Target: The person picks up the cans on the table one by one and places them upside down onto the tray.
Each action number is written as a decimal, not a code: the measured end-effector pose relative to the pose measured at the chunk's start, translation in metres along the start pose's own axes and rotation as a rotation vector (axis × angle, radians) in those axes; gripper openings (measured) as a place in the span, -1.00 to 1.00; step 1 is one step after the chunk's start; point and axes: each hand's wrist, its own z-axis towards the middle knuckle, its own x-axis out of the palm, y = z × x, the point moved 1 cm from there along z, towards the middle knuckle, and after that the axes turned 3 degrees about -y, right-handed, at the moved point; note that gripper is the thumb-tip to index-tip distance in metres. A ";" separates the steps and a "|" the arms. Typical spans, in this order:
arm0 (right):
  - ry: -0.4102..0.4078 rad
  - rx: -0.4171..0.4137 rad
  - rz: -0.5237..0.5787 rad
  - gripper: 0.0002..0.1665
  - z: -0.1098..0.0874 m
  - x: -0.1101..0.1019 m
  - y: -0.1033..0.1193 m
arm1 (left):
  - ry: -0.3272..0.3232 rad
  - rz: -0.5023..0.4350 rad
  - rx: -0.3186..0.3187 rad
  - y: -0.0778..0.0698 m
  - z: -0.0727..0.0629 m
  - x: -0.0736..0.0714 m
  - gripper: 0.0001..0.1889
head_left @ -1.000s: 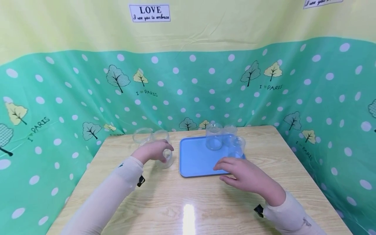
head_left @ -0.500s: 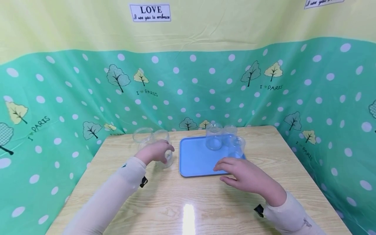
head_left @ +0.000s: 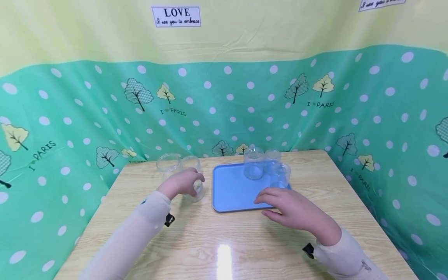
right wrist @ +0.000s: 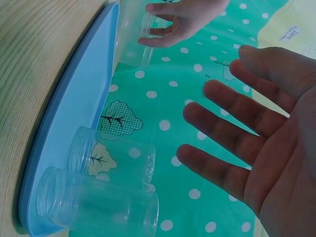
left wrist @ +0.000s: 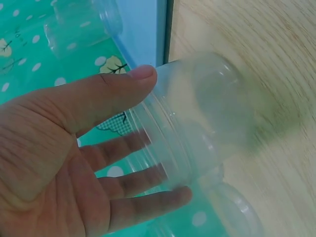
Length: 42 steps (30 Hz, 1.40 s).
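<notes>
My left hand reaches over a clear plastic jar left of the blue tray. In the left wrist view, the thumb lies on one side of its ridged neck and the fingers on the other, gripping it; the jar's base is towards the table. Behind that hand stand a wide clear jar and another clear jar, partly hidden by it. My right hand hovers over the tray's front right corner, fingers spread and holding nothing, as the right wrist view of the palm confirms.
Three clear jars stand on the tray's right half: a larger one, one at the back and one nearer the right hand. The wooden table meets a green dotted curtain at the back and sides.
The head view has shifted slightly. Both hands keep nearly the same places; the left stays at its jar and the right still hovers over the tray's corner.
</notes>
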 end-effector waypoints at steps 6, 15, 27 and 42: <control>-0.008 -0.001 -0.008 -0.65 -0.001 0.000 -0.002 | -0.003 -0.003 0.028 0.001 -0.007 -0.002 -0.35; -0.031 0.002 -0.016 -0.65 -0.002 0.000 -0.003 | -0.102 0.002 0.089 -0.004 -0.024 -0.005 -0.36; -0.081 0.057 -0.060 -0.62 -0.001 -0.003 -0.003 | -0.226 -0.057 0.092 -0.012 -0.054 -0.012 -0.38; -0.130 0.079 -0.074 -0.56 0.002 -0.005 -0.001 | -0.379 -0.150 0.145 -0.026 -0.067 -0.001 -0.36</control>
